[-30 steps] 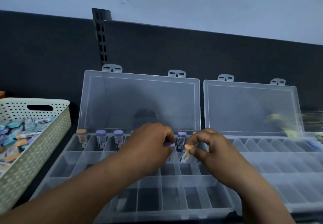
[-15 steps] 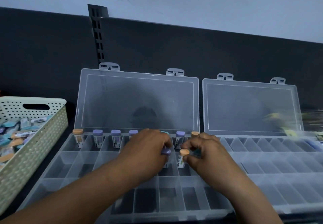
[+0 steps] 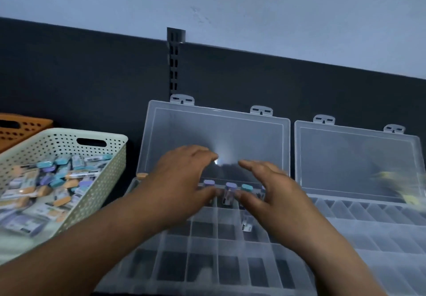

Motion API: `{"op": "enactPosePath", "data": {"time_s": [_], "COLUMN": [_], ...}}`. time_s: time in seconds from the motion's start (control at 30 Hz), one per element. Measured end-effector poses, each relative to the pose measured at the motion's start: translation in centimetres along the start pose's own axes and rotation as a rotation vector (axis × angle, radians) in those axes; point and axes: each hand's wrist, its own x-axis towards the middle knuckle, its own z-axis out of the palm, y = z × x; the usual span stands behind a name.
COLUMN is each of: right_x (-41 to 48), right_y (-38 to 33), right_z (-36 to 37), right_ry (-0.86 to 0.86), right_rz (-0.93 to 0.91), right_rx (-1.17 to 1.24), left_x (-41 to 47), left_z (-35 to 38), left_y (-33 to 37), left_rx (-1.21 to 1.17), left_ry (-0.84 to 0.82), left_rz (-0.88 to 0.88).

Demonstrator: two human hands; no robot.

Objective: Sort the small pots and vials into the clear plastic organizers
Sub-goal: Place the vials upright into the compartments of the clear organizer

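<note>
Pale blue-grey wall [image 3: 230,7] up top, a dark panel [image 3: 69,76] running below it, and a slotted rail [image 3: 174,65] at roughly 12 o'clock. Way over at 9 o'clock you get the corner of an orange basket [image 3: 20,127]. Just at its 4 o'clock sits a pale green holey basket [image 3: 101,135] with a heap of little vials [image 3: 50,180] in it, orange, teal and purple caps all jumbled and pretty blurry.

Next along is the left organizer [image 3: 207,261], lid stood up against the panel. Its back row has vials standing upright: an orange-capped vial [image 3: 142,175] in the far left corner, then a purple-capped vial [image 3: 228,192] and a teal-capped vial [image 3: 247,188] around the middle. One more, a loose vial [image 3: 247,224], is in the second row at 6 o'clock from the teal one; can't tell if it's upright.

Left hand [image 3: 182,180] hovers over the back row, fingers spread and loose, nothing in it. Right hand [image 3: 274,196] is the same deal at 3 o'clock from the left one, wide open and holding nothing. The two thumbs flank the purple-capped vial, and I can't tell if either touches it.

Over at 3 o'clock is the right organizer [image 3: 368,231], lid up too, with a yellow blur [image 3: 391,180] showing through the lid that I can't make out.
</note>
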Motion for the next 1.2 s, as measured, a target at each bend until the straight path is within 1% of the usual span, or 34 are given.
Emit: {"op": "enactPosePath", "data": {"time_s": [0.1, 0.17, 0.33, 0.63, 0.8, 0.93, 1.07, 1.13, 1.2], "right_x": [1.7, 2.9, 5.3, 9.5, 11.6, 12.9, 13.6, 13.6, 13.5], "right_y": [-2.9, -5.0, -10.3, -19.2, -22.0, -22.9, -23.3, -23.5, -23.5], "right_z": [1.3, 2.3, 4.9, 11.2, 14.5, 16.3, 17.4, 17.7, 18.1], "right_ry": [-0.074, -0.119, -0.232, -0.339, -0.446, -0.512, -0.547, -0.561, -0.540], "right_rz": [-0.069, -0.125, -0.247, -0.403, -0.405, -0.363, -0.283, -0.284, -0.285], "right_rx": [-0.068, -0.114, -0.147, -0.211, -0.207, -0.249, -0.402, -0.514, -0.552], "left_x": [-1.3, -2.4, -5.9, -12.8, -14.4, -14.7, -14.8, -14.9, -15.0], "left_z": [-2.0, -3.2, -6.1, -10.6, -11.1, -10.4, -10.2, -10.1, -10.1], "left_y": [-3.0, -5.4, -11.3, -19.6, -22.2, -23.4, -23.6, -23.7, -23.7], "left_rx": [0.116, 0.177, 0.258, 0.268, 0.236, 0.215, 0.200, 0.195, 0.189], "left_ry": [0.014, -0.001, 0.003, -0.004, -0.088, -0.126, -0.132, -0.132, -0.129], "left_rz": [-0.031, -0.087, -0.209, -0.373, -0.466, -0.478, -0.450, -0.447, -0.432]}}
